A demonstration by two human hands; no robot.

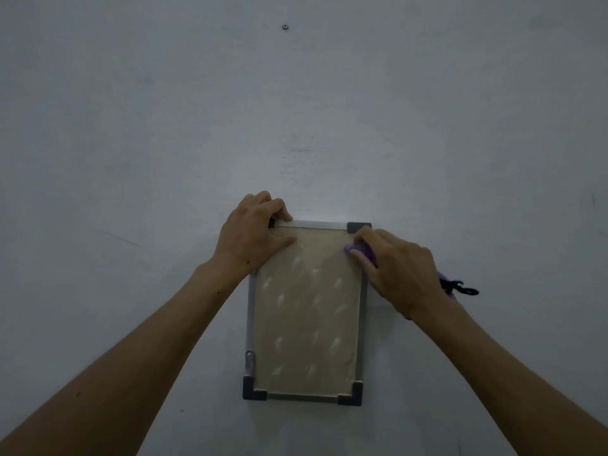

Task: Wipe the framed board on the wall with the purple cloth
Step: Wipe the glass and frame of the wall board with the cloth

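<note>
Presently the framed board (306,311) on the wall (131,126) is gripped at its top-left corner by the left hand (253,238), while the purple cloth (362,250) is pressed near the top-right corner under the right hand (398,271). Hard rubbing could likely shift the board.

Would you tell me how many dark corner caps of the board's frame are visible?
3 fully: the top-right cap, the bottom-left cap and the bottom-right cap. A fourth, at the top left, is mostly hidden under the left hand.
</note>
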